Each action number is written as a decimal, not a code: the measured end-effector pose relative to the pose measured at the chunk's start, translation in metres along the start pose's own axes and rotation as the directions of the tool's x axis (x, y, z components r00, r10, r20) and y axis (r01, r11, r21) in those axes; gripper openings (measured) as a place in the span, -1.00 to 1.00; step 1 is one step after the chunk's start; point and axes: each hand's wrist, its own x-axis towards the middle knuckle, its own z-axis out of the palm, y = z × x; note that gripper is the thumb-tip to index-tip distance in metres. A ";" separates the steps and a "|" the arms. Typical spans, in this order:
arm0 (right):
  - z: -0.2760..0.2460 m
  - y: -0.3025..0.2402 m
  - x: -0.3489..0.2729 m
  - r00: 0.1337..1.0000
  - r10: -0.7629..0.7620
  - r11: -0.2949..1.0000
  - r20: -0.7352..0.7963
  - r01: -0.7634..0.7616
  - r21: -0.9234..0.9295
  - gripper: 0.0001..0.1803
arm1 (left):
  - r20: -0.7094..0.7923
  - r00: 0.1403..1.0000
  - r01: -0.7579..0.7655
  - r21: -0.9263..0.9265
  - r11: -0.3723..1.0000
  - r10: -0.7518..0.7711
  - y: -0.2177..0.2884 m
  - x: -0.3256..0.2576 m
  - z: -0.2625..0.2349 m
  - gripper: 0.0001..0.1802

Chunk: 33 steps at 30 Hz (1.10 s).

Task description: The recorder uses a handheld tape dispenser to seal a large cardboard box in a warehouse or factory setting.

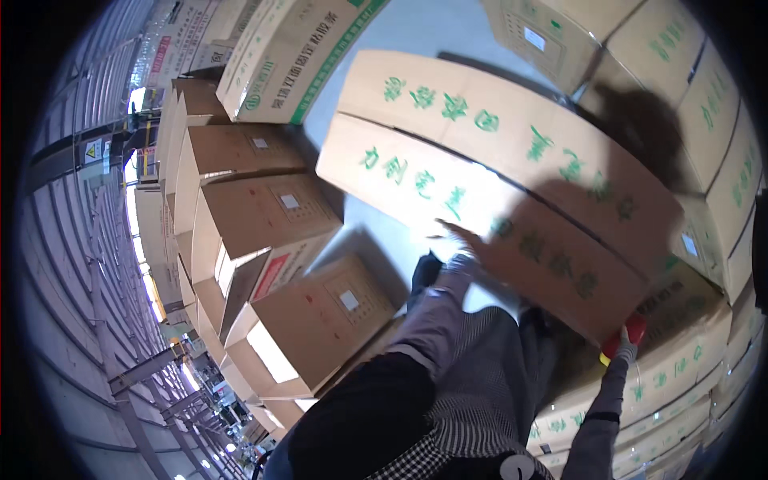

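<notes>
Two long brown cardboard boxes with green lettering lie side by side in front of me, the nearer box (400, 172) and the farther box (512, 132). My left hand (461, 242), partly in a grey covering, reaches to the near edge of the nearer box with its fingers stretched out; whether they press on the cardboard is hard to make out. Beside the right end of that box, my right hand (627, 346) is closed on a red hand tool (634, 330) with a yellow end. My hand hides part of the tool, and its exact kind does not show.
Several open-ended cartons (320, 320) stand in a row on the left. Sealed boxes (664, 384) are stacked at the near right, with more boxes (640, 56) at the far right. A large carton (280, 64) stands at the far left. Grey floor (368, 240) shows between them.
</notes>
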 end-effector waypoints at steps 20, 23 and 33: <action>-0.060 -0.206 -0.244 0.944 -0.095 0.426 0.316 -0.249 0.870 -0.54 | 0.232 0.423 -0.170 0.970 0.175 -0.876 0.026 0.129 0.273 -0.32; -0.084 -0.331 -0.298 0.651 -0.699 0.493 0.296 0.139 0.859 -0.26 | -0.076 -0.145 0.310 0.943 -0.118 -0.987 0.007 0.034 0.275 0.12; -0.060 -0.475 -0.342 0.303 -0.871 0.489 0.387 0.614 0.619 -0.37 | 0.230 -0.258 0.448 0.889 0.095 -0.939 0.013 0.011 0.364 -0.44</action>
